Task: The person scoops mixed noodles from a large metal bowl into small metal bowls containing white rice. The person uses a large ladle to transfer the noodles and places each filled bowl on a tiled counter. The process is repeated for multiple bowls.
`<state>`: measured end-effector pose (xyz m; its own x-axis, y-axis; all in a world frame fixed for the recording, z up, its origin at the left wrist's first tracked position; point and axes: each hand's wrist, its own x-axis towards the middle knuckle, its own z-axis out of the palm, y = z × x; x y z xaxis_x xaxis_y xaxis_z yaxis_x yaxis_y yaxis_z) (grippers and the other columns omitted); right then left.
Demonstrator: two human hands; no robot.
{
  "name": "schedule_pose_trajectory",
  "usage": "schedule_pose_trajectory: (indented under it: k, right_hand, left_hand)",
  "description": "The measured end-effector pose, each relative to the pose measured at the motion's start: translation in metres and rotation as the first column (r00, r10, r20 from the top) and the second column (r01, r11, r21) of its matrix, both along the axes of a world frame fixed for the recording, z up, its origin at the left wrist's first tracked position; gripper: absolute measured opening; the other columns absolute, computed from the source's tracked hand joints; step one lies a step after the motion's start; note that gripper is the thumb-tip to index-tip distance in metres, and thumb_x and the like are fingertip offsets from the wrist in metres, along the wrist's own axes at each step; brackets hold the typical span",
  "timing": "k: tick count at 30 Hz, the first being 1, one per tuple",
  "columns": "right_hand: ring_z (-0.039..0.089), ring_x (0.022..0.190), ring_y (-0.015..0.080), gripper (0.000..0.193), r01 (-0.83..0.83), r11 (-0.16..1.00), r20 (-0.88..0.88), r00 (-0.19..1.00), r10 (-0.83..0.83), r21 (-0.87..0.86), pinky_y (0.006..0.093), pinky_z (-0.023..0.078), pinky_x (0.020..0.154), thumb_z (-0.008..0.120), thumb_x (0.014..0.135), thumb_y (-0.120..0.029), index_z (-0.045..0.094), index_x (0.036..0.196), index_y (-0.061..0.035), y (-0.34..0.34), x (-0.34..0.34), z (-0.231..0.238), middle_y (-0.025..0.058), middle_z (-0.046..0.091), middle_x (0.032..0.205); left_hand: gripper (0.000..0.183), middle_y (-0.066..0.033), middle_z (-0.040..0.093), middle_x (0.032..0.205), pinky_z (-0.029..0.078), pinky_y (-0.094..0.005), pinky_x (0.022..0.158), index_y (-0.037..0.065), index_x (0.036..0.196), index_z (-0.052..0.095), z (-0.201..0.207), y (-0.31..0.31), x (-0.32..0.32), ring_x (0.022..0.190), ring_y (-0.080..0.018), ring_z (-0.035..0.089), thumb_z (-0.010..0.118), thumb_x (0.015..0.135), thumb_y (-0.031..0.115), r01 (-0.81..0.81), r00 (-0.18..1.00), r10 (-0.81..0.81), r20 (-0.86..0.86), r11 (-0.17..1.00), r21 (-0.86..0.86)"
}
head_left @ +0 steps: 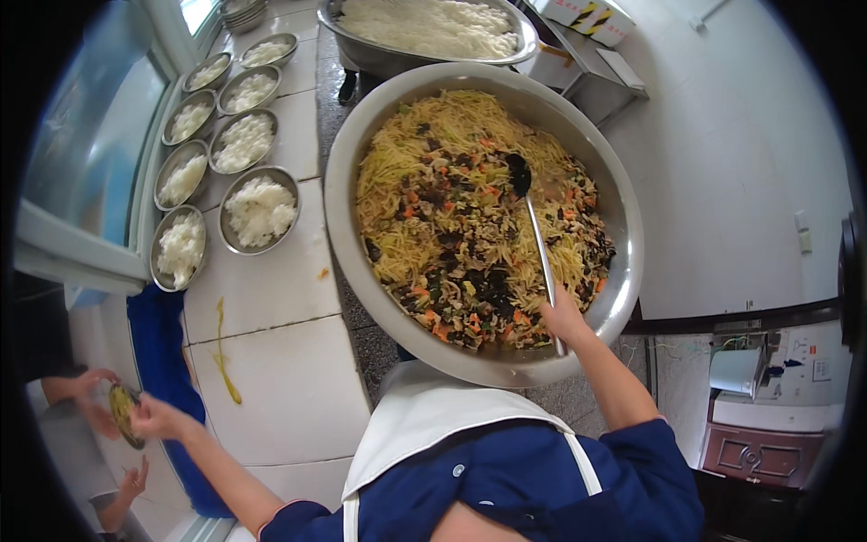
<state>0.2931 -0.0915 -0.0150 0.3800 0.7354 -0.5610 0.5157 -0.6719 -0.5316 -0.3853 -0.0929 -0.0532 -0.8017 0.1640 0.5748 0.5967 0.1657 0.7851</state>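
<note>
In my right hand (564,318) is the long handle of a metal ladle (539,237), its dark bowl resting on the food. The food (452,217), pale shreds with dark fungus, meat and orange bits, fills a huge steel basin (623,212) in front of me. My left arm reaches out to the left, where my left hand (161,419) grips the rim of a small bowl of food (125,414). Another person's hands (90,390) are at that bowl's far side; whether they touch it is hard to make out.
Several steel bowls of white rice (260,212) stand on the white tiled counter (271,370) to the left, beside a window. A yellow spill (223,366) marks the tiles. Blue cloth (163,361) lies along the counter's edge. Beyond the basin stands a large tub of rice (424,27).
</note>
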Motion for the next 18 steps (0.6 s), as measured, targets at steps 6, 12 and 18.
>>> schedule_pose_trajectory:
  k: [6,12,18]
  right_hand:
    - [0.056,0.052,0.0228,0.025,-0.072,0.997,0.227,0.971,0.073,-0.012,0.0354,0.045,0.044,0.046,0.082,-0.006,0.039,0.103,0.0051,-0.029,0.088,0.002,0.0156,0.055,0.074]
    - [0.047,0.045,0.0145,0.012,0.135,0.987,-0.332,0.930,-0.157,-0.088,0.0296,0.042,0.038,0.045,0.082,-0.004,0.038,0.091,-0.0002,0.008,0.070,0.009,0.0058,0.047,0.063]
    - [0.037,0.035,0.0053,0.013,0.286,0.939,-0.817,0.482,-0.316,-0.194,0.0226,0.034,0.029,0.047,0.084,-0.007,0.035,0.077,-0.0075,-0.029,0.097,0.032,-0.0025,0.038,0.052]
  left_hand:
    - [0.051,-0.0156,0.055,0.095,0.052,-0.0298,0.065,0.002,0.120,0.037,0.028,0.120,0.185,0.074,-0.0218,0.061,0.057,0.086,0.033,0.827,0.239,-0.580,0.779,0.542,0.151]
    - [0.040,-0.0191,0.051,0.112,0.052,-0.0418,0.081,-0.003,0.116,0.040,0.014,0.191,0.230,0.095,-0.0320,0.057,0.053,0.084,0.018,0.768,-0.150,-0.509,0.847,0.480,0.425]
    - [0.039,-0.0212,0.049,0.116,0.049,-0.0501,0.086,-0.011,0.112,0.040,-0.008,0.198,0.230,0.105,-0.0363,0.052,0.044,0.074,-0.003,0.724,-0.275,-0.443,0.853,0.489,0.487]
